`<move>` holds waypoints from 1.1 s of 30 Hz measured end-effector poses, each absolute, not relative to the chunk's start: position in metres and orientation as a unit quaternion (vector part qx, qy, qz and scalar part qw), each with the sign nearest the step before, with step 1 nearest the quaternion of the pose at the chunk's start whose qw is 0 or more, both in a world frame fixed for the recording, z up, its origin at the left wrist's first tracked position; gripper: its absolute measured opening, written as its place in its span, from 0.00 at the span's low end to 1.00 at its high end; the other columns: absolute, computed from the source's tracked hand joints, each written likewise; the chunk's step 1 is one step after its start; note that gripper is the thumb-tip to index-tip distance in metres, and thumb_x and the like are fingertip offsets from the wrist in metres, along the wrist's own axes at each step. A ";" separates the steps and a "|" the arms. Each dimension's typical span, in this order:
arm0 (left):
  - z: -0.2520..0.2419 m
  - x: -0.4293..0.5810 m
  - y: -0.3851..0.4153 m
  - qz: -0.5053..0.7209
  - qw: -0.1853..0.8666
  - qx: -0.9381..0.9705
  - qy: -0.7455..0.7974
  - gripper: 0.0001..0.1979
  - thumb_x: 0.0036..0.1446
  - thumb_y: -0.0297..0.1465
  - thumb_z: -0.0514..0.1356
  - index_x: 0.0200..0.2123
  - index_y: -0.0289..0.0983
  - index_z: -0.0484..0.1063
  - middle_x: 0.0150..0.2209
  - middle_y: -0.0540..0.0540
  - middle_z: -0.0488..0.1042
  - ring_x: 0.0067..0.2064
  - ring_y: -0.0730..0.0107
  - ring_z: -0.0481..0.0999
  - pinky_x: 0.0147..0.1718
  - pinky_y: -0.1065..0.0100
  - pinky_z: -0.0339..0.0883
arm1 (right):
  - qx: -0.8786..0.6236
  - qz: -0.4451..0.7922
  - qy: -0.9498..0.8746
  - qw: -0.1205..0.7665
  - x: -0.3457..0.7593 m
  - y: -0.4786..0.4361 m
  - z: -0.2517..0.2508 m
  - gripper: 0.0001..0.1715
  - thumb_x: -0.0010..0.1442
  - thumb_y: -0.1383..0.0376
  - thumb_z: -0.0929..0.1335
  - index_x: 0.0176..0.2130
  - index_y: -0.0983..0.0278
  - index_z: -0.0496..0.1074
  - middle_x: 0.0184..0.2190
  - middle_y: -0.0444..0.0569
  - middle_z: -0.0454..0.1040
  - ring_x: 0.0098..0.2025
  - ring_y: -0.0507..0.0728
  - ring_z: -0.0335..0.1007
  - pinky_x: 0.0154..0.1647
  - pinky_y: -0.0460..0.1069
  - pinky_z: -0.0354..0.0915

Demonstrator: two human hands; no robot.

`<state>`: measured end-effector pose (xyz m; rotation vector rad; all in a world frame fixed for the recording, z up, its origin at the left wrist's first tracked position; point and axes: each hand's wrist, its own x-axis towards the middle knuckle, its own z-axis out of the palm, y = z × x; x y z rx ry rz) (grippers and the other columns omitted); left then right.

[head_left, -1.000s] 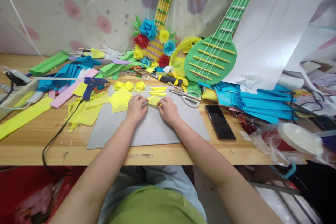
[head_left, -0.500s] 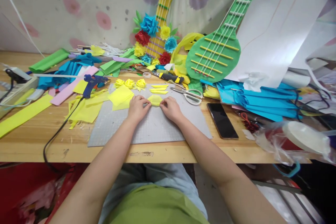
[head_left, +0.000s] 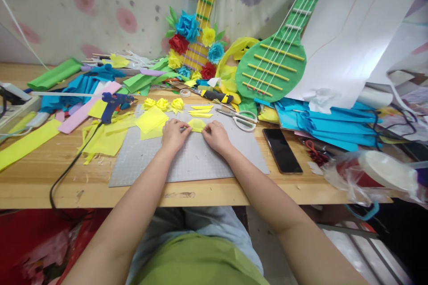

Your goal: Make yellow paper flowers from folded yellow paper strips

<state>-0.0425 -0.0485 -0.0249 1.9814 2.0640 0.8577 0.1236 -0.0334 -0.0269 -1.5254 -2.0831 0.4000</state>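
Between my two hands a small piece of yellow crepe paper [head_left: 196, 125] lies on the grey cutting mat [head_left: 197, 160]. My left hand [head_left: 175, 135] pinches its left end, and my right hand [head_left: 216, 136] pinches its right end. Left of the hands rests a stack of yellow paper squares [head_left: 151, 121]. Behind it sit several yellow paper flowers [head_left: 162, 104]. Several folded yellow paper strips [head_left: 200, 111] lie just beyond the held piece. White-handled scissors [head_left: 245, 122] are to the right of these strips.
A blue glue gun [head_left: 112, 106] stands at left, its cord trailing over the table's front edge. A phone [head_left: 282, 150] lies right of the mat. Behind are a green paper instrument [head_left: 272, 69], a yellow one with flowers [head_left: 197, 51], and blue crepe paper [head_left: 331, 124].
The view has shifted slightly. Both hands stay at the yellow crepe paper, which looks a little narrower and more folded along its near edge.
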 end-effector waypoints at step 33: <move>-0.021 -0.037 -0.054 0.262 0.071 0.649 0.710 0.11 0.50 0.41 0.58 0.28 0.40 0.74 0.39 0.44 0.68 0.46 0.58 0.63 0.45 0.58 0.56 | -0.573 0.127 -0.771 0.245 0.122 -0.034 -0.027 0.08 0.56 0.66 0.62 0.29 0.65 0.69 0.33 0.52 0.68 0.39 0.57 0.62 0.45 0.52 0.59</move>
